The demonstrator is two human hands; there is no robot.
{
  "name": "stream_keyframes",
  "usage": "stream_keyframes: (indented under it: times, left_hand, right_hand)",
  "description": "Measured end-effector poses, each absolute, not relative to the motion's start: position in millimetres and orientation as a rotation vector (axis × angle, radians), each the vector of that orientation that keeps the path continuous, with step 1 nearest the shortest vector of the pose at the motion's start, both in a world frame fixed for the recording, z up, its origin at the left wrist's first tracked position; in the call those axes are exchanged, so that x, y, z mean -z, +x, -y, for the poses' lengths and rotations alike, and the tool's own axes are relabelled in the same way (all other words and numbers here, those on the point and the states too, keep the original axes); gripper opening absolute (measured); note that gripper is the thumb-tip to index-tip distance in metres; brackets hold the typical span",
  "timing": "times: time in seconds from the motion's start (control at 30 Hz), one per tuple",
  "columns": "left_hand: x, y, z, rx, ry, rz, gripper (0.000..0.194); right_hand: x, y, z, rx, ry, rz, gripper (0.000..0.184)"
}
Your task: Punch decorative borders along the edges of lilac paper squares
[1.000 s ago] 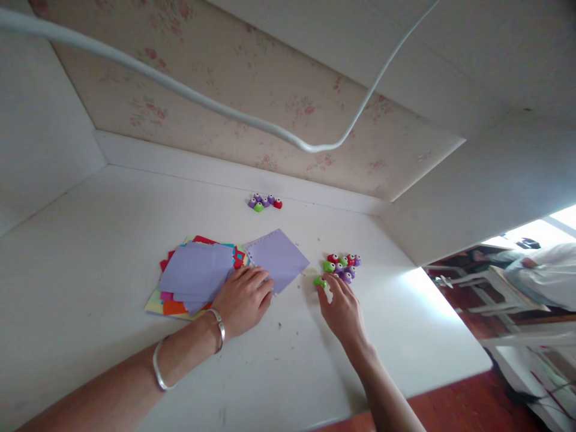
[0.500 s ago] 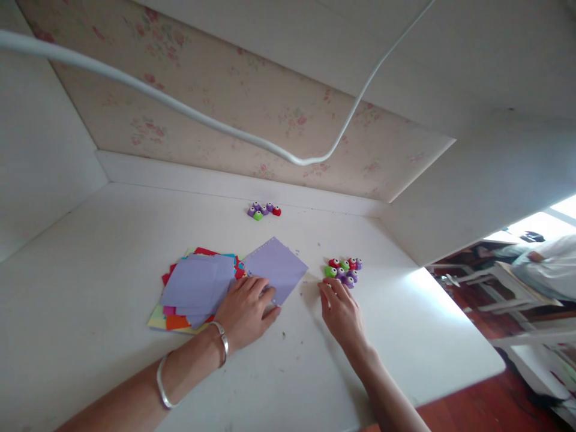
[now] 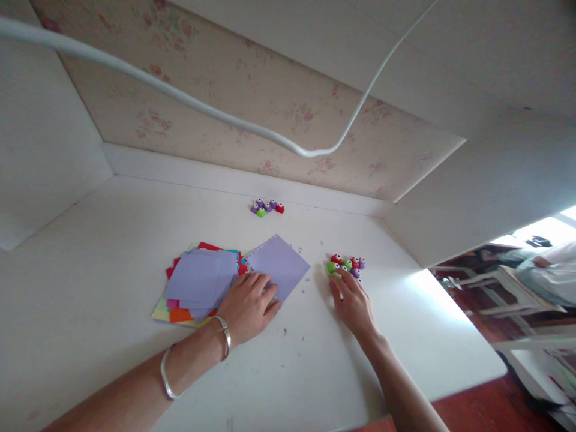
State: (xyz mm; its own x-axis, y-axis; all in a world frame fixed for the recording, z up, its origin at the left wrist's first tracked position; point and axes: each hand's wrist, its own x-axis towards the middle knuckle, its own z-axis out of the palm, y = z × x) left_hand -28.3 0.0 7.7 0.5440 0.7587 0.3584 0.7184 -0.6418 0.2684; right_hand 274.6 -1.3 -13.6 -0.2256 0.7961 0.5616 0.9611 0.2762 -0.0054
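Note:
My left hand [image 3: 252,304] lies flat with its fingers spread, pressing on the edge of a purple paper sheet [image 3: 283,264] and the near side of a paper stack [image 3: 198,277]. Tiny punched holes run along the sheet's upper left edge. My right hand [image 3: 353,305] is at the near left side of a group of small craft punches [image 3: 346,263], which are red, green and purple with white, eye-like tops. Its thumb and fingers are pinched on a green craft punch, mostly hidden by the fingertips.
A second group of punches [image 3: 267,207] sits near the back of the white table [image 3: 225,378]. Tiny paper bits are scattered around the purple sheet. A white cable [image 3: 252,133] hangs across the view above. A person in light clothing [image 3: 551,273] is at the far right.
My right hand has moved slightly right and forward, up against the group of punches. My left hand stays on the paper. The view has shifted a little.

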Motion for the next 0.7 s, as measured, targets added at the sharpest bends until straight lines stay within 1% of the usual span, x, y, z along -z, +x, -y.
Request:
stream_keyframes:
  times: [0.07, 0.17, 0.3, 0.4, 0.53, 0.6, 0.7]
  left_hand:
    - [-8, -28, 0, -0.666, 2.686, -1.289, 0.023]
    - [-8, -27, 1, -0.640, 2.713, -1.281, 0.023]
    - [-6, -27, 1, -0.621, 2.794, -1.261, 0.021]
    - [-4, -26, 0, -0.559, 2.880, -1.196, 0.016]
    - [-4, -25, 4, -0.437, 3.023, -1.083, 0.006]
    - [-4, -25, 8, -0.409, 3.076, -1.050, 0.010]
    - [-2, -23, 14, -0.357, 3.103, -1.025, 0.015]
  right_hand:
    - [8, 268, 2, 0.462, -1.552, 2.081, 0.020]
    - [-3, 251, -5, 0.324, -1.482, 2.061, 0.020]
    - [-21, 221, -35, -0.032, -1.542, 2.007, 0.023]
    - [-30, 199, -73, -0.269, -1.681, 2.009, 0.024]
    - [-34, 172, -126, -0.349, -1.730, 2.104, 0.024]
    - [-35, 157, -148, -0.365, -1.732, 2.174, 0.028]
    - [-36, 132, -172, -0.334, -1.727, 2.275, 0.040]
